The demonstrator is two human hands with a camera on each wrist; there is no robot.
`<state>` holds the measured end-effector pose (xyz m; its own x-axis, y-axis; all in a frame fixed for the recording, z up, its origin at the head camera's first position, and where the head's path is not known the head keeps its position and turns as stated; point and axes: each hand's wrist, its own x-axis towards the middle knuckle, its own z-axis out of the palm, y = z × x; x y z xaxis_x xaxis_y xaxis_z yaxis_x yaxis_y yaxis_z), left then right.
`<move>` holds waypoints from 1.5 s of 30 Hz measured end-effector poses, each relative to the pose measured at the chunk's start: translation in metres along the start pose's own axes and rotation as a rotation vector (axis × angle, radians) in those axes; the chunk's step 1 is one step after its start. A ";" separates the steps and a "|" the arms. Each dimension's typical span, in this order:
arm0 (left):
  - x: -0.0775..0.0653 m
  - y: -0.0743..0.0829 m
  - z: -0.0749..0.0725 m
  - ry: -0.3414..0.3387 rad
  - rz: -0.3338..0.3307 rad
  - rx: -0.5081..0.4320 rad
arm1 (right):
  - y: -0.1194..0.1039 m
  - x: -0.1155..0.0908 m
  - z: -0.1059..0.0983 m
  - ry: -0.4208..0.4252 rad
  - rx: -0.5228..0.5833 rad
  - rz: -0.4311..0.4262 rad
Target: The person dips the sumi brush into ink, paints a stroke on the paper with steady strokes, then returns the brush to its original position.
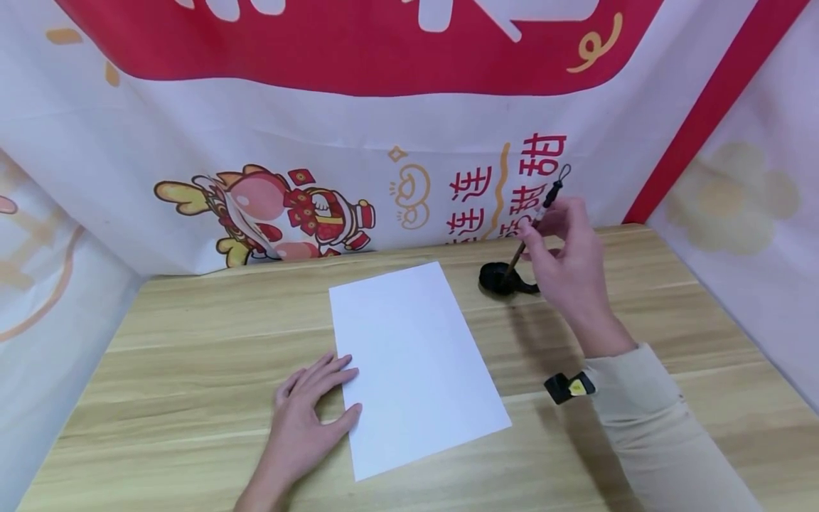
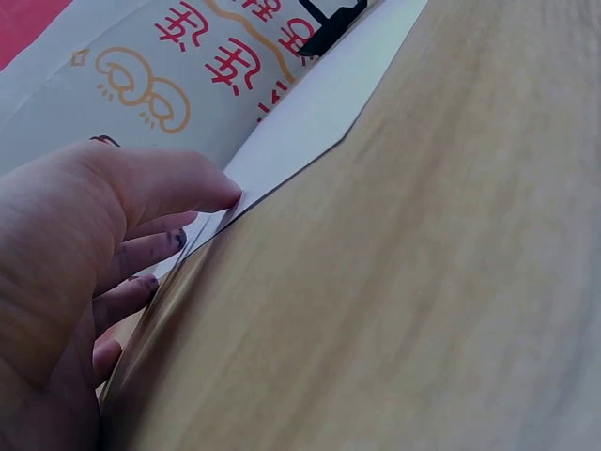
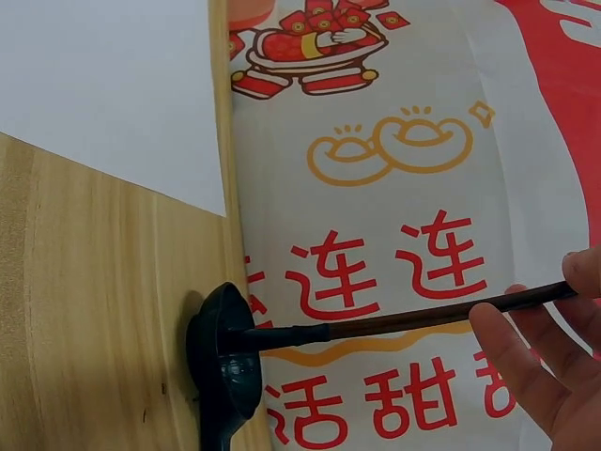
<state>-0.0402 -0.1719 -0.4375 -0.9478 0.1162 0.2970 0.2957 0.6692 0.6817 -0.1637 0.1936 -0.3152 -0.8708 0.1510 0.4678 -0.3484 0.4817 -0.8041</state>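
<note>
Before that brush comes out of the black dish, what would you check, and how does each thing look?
1. Brush held: ok, pinched by the right hand.
2. Tip inside the black dish: ok.
3. Ink enough: cannot tell.
4. Paper unmarked: ok, no marks visible.
5. Left hand at the paper's edge: ok, touching it.
6. Left fingertips clean: not ok, dark smudges show.

Two bare hands point(image 1: 306, 425) point(image 1: 569, 267), one wood-grain bench point(image 1: 192, 348)
One rectangular white paper sheet point(image 1: 419, 370), one slim brown-and-black brush point(image 3: 404, 320), one round black handled dish point(image 1: 491, 278), one black wrist-worn block point(image 1: 558, 389).
</note>
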 end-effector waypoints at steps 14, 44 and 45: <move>0.000 -0.003 0.003 -0.006 0.038 0.002 | 0.001 0.001 -0.004 0.035 -0.054 -0.017; 0.001 -0.001 0.002 -0.027 0.025 -0.020 | 0.000 0.002 -0.010 0.152 -0.024 -0.053; 0.001 -0.001 0.002 -0.025 0.027 -0.021 | 0.001 0.001 -0.010 0.150 -0.029 -0.056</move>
<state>-0.0414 -0.1713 -0.4394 -0.9421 0.1521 0.2988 0.3231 0.6504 0.6874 -0.1618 0.2028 -0.3117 -0.7878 0.2498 0.5630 -0.3827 0.5176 -0.7653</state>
